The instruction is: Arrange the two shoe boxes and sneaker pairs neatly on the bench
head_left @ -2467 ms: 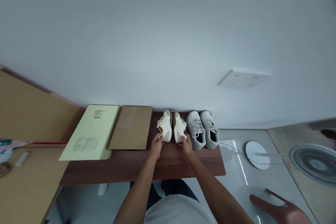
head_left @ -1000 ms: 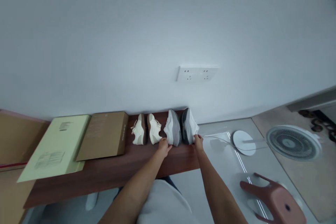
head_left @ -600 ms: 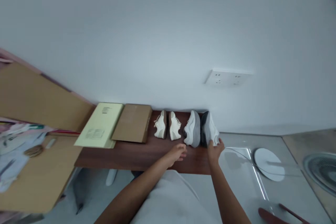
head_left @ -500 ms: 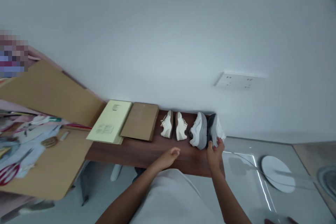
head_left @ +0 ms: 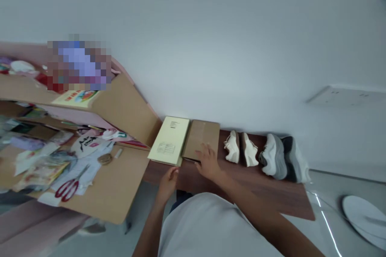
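Observation:
On the dark brown wooden bench a pale yellow box and a brown cardboard box lie side by side. My right hand has its fingers spread at the front of the brown box; the fingertips overlap its top, and whether they touch is hard to tell. Just below the yellow box's front edge is my left hand, loosely curved and holding nothing visible. To the right stand a pair of cream shoes and a pair of larger grey-white sneakers, all placed upright.
At left a desk carries red-handled scissors, papers, a plastic bag and a brown coil. Its upright panel borders the yellow box. A wall socket plate and a round white disc are on the right.
My view has turned left. My right hand has left the grey-white sneaker and come over to the brown box. My left hand has shifted left to the yellow box's front.

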`<state>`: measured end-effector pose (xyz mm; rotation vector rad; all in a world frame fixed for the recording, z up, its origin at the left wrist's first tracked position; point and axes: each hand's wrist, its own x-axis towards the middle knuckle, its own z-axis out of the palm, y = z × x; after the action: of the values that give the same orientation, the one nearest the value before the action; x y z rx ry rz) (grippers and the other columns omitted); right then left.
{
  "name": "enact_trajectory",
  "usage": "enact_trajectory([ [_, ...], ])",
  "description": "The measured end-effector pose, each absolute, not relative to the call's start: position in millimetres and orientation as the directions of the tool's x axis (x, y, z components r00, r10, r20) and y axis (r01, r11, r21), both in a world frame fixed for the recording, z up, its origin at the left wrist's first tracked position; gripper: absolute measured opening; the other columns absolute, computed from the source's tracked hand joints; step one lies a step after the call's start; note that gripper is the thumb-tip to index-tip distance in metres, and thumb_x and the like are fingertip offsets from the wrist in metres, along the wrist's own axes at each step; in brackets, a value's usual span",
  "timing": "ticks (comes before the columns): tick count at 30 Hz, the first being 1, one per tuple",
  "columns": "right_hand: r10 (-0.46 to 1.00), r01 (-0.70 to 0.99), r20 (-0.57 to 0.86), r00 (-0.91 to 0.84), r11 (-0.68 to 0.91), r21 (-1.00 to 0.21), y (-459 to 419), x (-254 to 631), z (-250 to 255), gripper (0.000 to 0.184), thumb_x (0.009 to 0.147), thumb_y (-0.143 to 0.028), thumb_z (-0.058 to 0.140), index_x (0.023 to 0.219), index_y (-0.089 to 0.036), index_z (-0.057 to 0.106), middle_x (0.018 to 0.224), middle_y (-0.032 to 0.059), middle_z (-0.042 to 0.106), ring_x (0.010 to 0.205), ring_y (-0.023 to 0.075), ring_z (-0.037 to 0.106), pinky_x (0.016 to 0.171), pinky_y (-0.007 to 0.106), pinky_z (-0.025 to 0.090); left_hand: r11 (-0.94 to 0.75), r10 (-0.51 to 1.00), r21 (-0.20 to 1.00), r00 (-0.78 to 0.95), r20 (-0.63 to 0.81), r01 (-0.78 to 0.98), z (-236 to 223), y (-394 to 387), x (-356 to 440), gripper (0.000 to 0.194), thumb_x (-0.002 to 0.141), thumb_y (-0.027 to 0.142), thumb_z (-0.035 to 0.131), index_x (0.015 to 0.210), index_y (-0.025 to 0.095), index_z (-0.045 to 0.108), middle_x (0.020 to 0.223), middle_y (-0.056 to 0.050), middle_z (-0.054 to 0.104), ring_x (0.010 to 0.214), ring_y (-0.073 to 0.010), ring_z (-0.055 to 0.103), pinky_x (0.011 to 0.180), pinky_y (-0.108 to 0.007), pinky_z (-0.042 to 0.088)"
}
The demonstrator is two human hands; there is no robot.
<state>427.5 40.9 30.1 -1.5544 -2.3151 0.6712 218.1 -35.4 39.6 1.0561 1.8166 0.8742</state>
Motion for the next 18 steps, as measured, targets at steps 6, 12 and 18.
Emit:
enact_trajectory([
  [6,0.883,0.929,-0.349,-0.314,0.210,-0.306,97.6,346.1,4.8,0.095,0.066,-0.026,0.090,0.151,-0.031,0.047,0.171,0.0138,0.011,0.152,0.0554,0.006,0.109,0.081,0.018,0.386,0.920,0.874,-0.191,-0.342,0.294,39.9,-5.2,130.4,0.021,0.080,0.036,0.067,0.097,0.023,0.073,0.108,-0.009,0.077,0.112,-0.0286,0.068,0.110,-0.044,0.046],
  [12,0.917,0.945,-0.332,-0.219,0.115,-0.305,86.2,353.2,-24.7,0.092,0.068,-0.033,0.089,0.149,-0.039,0.047,0.172,0.0092,0.008,0.154,0.0515,0.001,0.109,0.082,0.015,0.430,0.902,0.852,-0.106,-0.418,0.298,31.5,5.8,63.6,0.016,0.080,0.035,0.068,0.091,0.023,0.073,0.105,-0.009,0.077,0.110,-0.0286,0.069,0.109,-0.044,0.046],
  [18,0.933,0.946,-0.298,-0.200,0.104,-0.306,84.1,375.5,-26.7,0.087,0.068,-0.040,0.088,0.147,-0.037,0.051,0.172,0.0095,0.013,0.154,0.0501,0.006,0.111,0.078,0.019,0.418,0.907,0.865,-0.085,-0.411,0.279,31.4,26.6,42.2,0.016,0.078,0.034,0.071,0.090,0.024,0.073,0.104,-0.008,0.077,0.111,-0.0284,0.069,0.108,-0.043,0.047],
])
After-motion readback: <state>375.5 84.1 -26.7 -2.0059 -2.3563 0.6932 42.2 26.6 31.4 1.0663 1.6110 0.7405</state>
